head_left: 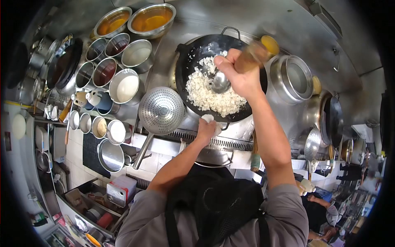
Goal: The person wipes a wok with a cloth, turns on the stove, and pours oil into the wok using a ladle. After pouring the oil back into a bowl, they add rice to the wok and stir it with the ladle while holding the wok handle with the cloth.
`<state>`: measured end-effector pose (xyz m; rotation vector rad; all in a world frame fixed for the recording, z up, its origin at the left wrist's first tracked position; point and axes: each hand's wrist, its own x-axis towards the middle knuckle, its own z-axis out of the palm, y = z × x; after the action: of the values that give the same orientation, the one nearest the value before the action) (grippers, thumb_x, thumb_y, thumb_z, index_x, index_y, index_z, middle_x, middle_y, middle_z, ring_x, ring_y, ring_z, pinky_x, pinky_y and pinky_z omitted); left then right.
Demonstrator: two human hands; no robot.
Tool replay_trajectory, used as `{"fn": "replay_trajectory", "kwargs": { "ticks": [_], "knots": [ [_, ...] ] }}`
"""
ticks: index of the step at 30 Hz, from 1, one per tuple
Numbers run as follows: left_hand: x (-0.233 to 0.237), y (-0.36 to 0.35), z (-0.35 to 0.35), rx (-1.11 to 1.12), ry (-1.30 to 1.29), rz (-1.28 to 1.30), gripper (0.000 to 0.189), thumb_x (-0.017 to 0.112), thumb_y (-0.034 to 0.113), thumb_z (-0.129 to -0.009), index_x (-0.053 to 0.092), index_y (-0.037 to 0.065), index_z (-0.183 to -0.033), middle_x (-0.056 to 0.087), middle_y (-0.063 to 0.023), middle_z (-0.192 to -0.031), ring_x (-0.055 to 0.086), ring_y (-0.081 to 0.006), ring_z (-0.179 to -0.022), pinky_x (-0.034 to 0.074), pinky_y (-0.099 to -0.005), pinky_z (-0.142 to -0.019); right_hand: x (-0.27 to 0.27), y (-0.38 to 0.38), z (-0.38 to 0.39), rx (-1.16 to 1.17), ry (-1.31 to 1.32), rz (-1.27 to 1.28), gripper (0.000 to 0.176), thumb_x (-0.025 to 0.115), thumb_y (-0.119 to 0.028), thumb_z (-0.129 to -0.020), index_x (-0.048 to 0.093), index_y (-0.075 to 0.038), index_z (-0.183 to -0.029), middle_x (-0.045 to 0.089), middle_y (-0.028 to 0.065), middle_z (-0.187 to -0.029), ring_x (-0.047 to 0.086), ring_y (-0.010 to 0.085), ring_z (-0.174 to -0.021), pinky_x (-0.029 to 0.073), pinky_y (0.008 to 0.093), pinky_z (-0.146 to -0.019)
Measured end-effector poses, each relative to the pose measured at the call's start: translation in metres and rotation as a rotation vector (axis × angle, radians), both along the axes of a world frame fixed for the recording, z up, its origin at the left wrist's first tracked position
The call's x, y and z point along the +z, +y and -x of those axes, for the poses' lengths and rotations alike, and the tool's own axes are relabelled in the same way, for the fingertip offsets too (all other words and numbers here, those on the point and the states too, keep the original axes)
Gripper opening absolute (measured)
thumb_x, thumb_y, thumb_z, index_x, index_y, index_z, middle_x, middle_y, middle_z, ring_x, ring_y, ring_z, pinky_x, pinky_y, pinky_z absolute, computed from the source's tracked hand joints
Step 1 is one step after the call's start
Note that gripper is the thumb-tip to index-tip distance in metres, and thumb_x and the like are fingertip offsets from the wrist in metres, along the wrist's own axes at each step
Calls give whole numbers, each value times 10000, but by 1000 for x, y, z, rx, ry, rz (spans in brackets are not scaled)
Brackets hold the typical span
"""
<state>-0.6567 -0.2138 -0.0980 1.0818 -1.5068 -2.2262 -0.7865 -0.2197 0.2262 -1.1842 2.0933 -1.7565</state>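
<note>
A black wok (190,61) with two loop handles sits on the steel stove, holding white rice (214,94). My right hand (240,74) is closed around the wooden handle (252,57) of a ladle, above the wok's right side. The ladle's metal bowl (221,82) rests in the rice. At the wok's near edge, my left hand (207,129) is closed on a white cloth (208,118) beside the near loop handle. A perforated strainer (161,110) lies left of the wok, its handle pointing toward me.
Metal pots of sauces and powders (124,88) stand at the left, with two bowls of yellow liquid (151,18) behind. A steel pot (292,79) is right of the wok. Another person (323,212) is at the lower right.
</note>
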Motion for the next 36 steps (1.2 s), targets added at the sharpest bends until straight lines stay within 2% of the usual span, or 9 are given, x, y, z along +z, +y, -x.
{"fn": "replay_trajectory", "kwargs": {
  "ticks": [4, 9, 12, 14, 16, 18, 27, 31, 36],
  "knots": [
    [26, 1, -11, -65, 150, 33, 371, 603, 139, -871, 451, -53, -1149, 554, -158, -1067, 558, -196, -934, 495, -342, -794, -26, 22, -44, 598, 407, 19, 261, 744, -132, -769, 521, -107, -635, 558, -19, -586, 555, 130, -536, 449, 277, -547],
    [14, 1, -6, -55, 87, -187, 338, 569, 71, -875, 409, -46, -1149, 551, -156, -1032, 585, -177, -915, 516, -321, -695, -6, 44, -25, -52, 375, -350, 391, 731, -256, -866, 526, -71, -588, 524, 16, -540, 487, 125, -498, 401, 290, -493],
    [16, 17, 4, 182, 119, -162, 178, 470, -13, -876, 471, -23, -1054, 627, -115, -896, 615, -158, -678, 509, -284, -560, -60, 67, -53, -305, 233, 117, 361, 742, -301, -856, 536, -80, -658, 561, 22, -604, 533, 134, -559, 450, 297, -541],
    [36, 0, -7, -146, 48, -146, 201, 464, -26, -881, 453, 23, -1076, 588, -90, -874, 591, -145, -667, 483, -283, -496, -89, 71, -8, -594, 11, -101, 333, 718, -141, -866, 507, -65, -619, 557, 9, -570, 468, 107, -468, 385, 305, -431],
    [2, 10, -5, 40, -14, -63, 201, 465, -28, -876, 465, 23, -1070, 603, -97, -914, 609, -155, -692, 498, -289, -536, -33, 78, 2, -243, -397, 429, 361, 527, -114, -986, 352, -130, -670, 392, -29, -571, 316, 91, -468, 290, 273, -442],
    [26, 8, -3, 59, 37, -132, 203, 464, -32, -871, 476, 14, -1068, 607, -100, -928, 617, -161, -726, 505, -290, -575, -16, 91, -36, -491, -39, 197, 350, 523, -71, -984, 348, -127, -686, 386, -4, -551, 368, 86, -465, 324, 315, -428],
    [35, -6, -10, -117, 16, -242, 435, 528, -12, -843, 392, -15, -1257, 550, -118, -1136, 575, -199, -1008, 496, -313, -846, -39, 100, 56, -721, -208, 606, 413, 606, -121, -947, 375, -128, -605, 353, -37, -481, 288, 72, -380, 289, 265, -412],
    [24, -3, -8, -99, 63, -190, 418, 531, -14, -839, 401, -6, -1236, 551, -110, -1122, 580, -197, -974, 502, -313, -820, -56, 48, 49, -356, -413, 684, 345, 634, -92, -931, 430, -103, -653, 428, -6, -504, 353, 79, -385, 307, 263, -359],
    [16, -4, -9, -102, -1, -195, 370, 543, -3, -841, 405, -17, -1184, 556, -123, -1075, 585, -183, -911, 515, -306, -727, -8, 61, 92, -630, -227, 604, 288, 677, -111, -894, 480, -92, -685, 444, -2, -509, 421, 100, -395, 337, 274, -367]
  ]
}}
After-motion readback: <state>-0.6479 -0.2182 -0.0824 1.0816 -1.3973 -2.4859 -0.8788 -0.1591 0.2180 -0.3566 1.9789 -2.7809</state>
